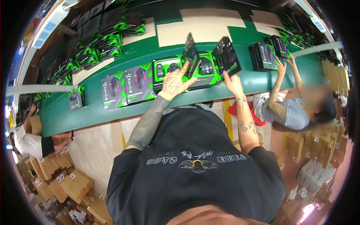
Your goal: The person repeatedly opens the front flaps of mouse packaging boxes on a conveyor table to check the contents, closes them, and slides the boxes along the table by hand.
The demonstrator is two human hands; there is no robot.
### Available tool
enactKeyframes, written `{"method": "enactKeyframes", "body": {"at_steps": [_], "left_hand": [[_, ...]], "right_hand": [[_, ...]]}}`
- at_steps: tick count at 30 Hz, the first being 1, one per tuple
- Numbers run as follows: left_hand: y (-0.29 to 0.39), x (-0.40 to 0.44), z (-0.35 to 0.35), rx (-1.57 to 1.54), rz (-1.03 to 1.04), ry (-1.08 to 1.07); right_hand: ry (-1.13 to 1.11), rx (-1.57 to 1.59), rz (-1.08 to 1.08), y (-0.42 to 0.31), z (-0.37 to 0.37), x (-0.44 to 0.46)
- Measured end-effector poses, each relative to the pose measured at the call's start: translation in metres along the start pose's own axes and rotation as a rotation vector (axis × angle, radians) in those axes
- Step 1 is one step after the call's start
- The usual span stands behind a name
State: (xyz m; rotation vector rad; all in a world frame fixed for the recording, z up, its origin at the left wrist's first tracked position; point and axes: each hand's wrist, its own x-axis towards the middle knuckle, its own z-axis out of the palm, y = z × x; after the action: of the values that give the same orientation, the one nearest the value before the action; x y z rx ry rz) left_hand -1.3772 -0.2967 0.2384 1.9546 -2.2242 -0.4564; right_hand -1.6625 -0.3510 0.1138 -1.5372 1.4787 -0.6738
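Note:
Two opened boxes with green inserts lie side by side on the green bench. A computer mouse shows in the left box, and another black mouse sits in the right one. Their dark lids stand raised, the left lid partly blurred. My left hand is over the front of the left box, fingers spread, the fingertips close to that lid. With curled fingers, my right hand holds the lower edge of the right lid. Two closed mouse boxes lie to the left.
A co-worker's hands are at black boxes on the right. Stacks of green-black boxes stand at the back left. A single box sits near the bench's left edge. Another person is at far left. Cartons cover the floor.

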Motion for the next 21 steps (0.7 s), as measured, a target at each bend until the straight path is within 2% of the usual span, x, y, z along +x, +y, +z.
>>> {"method": "enactKeyframes", "body": {"at_steps": [1, 2, 3, 4, 5, 6, 8, 9, 10, 12, 14, 16, 17, 21], "left_hand": [[-0.002, 0.001, 0.002, 0.035, 0.001, -0.019], [0.004, 0.002, -0.003, 0.028, -0.031, -0.075], [-0.001, 0.001, 0.006, 0.037, -0.006, -0.04], [-0.006, 0.0, 0.016, 0.044, 0.022, -0.003], [-0.001, -0.002, 0.01, 0.021, -0.031, -0.1], [-0.003, -0.005, 0.012, 0.003, -0.029, -0.11], [-0.016, -0.017, 0.024, -0.074, 0.072, -0.165], [-0.03, -0.028, 0.031, -0.144, 0.195, -0.106], [-0.041, -0.04, 0.026, -0.046, 0.292, -0.01], [-0.072, -0.069, 0.0, 0.081, 0.148, 0.029], [-0.13, -0.101, -0.026, 0.151, 0.018, 0.133], [-0.166, -0.134, -0.051, 0.31, -0.204, 0.074], [-0.18, -0.141, -0.066, 0.336, -0.167, -0.037], [-0.2, -0.143, -0.08, 0.352, -0.016, -0.075]], "right_hand": [[-0.142, -0.244, 0.113, -0.028, -0.009, -0.012], [0.249, -0.046, -0.436, -0.044, -0.001, -0.03], [0.212, -0.048, -0.434, -0.065, -0.007, -0.04], [0.31, -0.102, -0.594, -0.074, -0.009, -0.049], [0.235, -0.067, -0.577, -0.088, -0.007, -0.052], [0.161, -0.035, -0.549, -0.103, 0.001, -0.057], [0.095, -0.125, -0.63, -0.123, 0.027, -0.052], [0.081, -0.191, -0.628, -0.127, 0.046, -0.047], [0.038, -0.15, -0.671, -0.136, 0.054, -0.045], [-0.021, -0.309, -0.83, -0.152, 0.065, -0.042], [-0.172, -0.295, -0.893, -0.174, 0.074, -0.048], [-0.209, -0.263, -0.95, -0.182, 0.099, -0.055], [-0.243, -0.31, -0.95, -0.19, 0.112, -0.057], [-0.423, -0.379, -0.911, -0.222, 0.184, -0.058]]}}
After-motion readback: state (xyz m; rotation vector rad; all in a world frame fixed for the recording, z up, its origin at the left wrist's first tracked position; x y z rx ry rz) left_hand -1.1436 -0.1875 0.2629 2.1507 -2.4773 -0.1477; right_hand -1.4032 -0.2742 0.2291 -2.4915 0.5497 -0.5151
